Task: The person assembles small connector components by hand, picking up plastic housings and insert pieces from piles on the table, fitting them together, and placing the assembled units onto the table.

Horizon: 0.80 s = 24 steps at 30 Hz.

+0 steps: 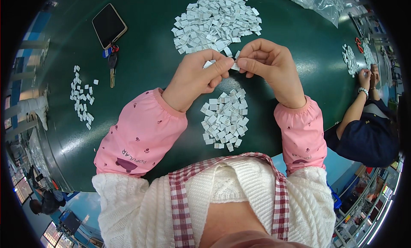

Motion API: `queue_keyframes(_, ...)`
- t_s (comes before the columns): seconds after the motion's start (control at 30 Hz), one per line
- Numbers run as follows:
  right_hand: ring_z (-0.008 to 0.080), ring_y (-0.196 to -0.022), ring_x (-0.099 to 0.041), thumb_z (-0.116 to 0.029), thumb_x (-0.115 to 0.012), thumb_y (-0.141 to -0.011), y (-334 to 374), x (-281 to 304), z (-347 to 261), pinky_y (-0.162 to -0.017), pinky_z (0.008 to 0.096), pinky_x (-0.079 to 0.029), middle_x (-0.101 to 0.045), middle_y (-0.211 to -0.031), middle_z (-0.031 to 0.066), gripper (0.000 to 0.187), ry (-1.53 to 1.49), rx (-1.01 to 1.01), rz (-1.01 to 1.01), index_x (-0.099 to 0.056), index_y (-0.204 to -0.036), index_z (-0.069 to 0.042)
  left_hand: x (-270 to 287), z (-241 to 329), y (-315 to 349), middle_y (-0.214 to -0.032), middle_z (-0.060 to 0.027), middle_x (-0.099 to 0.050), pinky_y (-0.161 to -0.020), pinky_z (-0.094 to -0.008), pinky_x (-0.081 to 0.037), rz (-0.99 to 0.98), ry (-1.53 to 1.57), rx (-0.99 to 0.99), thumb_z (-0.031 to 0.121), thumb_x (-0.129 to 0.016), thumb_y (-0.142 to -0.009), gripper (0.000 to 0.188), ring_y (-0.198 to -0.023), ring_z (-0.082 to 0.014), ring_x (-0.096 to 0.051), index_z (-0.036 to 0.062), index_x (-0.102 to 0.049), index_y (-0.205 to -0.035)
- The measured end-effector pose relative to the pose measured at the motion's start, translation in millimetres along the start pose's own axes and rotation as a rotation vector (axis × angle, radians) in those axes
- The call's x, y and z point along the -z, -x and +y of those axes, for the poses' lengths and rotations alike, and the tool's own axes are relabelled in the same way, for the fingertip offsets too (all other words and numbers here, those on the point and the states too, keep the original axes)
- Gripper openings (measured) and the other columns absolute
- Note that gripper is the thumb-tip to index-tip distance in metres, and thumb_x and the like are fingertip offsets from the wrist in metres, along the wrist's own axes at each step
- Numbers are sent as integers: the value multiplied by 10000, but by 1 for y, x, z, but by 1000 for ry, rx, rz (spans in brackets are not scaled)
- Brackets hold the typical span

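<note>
Both hands meet over the green table, just below a large heap of small white square pieces (216, 23), some showing metal contact strips. Between the fingertips is one such white piece (235, 67). My left hand (197, 74) is closed, its thumb and forefinger pinched at the piece's left side. From the other side, my right hand (274, 68) pinches it with thumb and forefinger, the other fingers curled. Another white piece (208, 64) shows by the left hand's fingers; whether it is held I cannot tell. Nearer me lies a smaller pile of the same pieces (225, 119).
On the left of the green table (150, 47) are a phone (109, 26), a key (112, 68) and scattered white pieces (81, 94). Clear plastic bags (314, 4) lie far right. Along the right edge, a co-worker's hand (365, 79) is near red scissors (358, 44) and more white pieces (349, 59).
</note>
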State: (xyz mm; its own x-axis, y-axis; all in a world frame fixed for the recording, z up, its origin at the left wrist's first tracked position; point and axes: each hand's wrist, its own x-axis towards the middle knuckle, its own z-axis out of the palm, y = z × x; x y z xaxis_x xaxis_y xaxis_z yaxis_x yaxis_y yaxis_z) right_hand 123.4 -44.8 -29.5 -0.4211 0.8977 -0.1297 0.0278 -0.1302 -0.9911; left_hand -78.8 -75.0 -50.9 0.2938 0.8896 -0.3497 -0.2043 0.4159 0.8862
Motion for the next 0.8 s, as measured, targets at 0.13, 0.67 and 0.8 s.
queue_keyframes(0.13,122,-740,-605,5,-670,-887,-1,-1,1,-670,217,-485,-665,-843,63,94,-73,-20,-21,-658,-980,5,3,1,-1,-847,-94,-604,-425,-132,-251,-15,92,47,163,-626,-967,174,-569,-33,-414,-9,-617,-994)
queue_keyframes(0.67,107,-721,-589,-44,-690,-891,-13,17,8,-660,218,-475,-664,-827,42,81,378,155,221,-687,-963,-9,11,9,-3,-821,-121,-583,-418,-171,-234,-232,576,-9,175,-559,-942,176,-581,-93,-431,9,-583,-887)
queue_keyframes(0.8,110,-716,-583,-67,-697,-891,-11,16,13,-661,218,-474,-669,-834,36,65,665,206,232,-705,-944,-30,13,8,-6,-834,-130,-586,-420,-180,-234,-277,660,-29,193,-544,-937,182,-589,-101,-433,22,-577,-883)
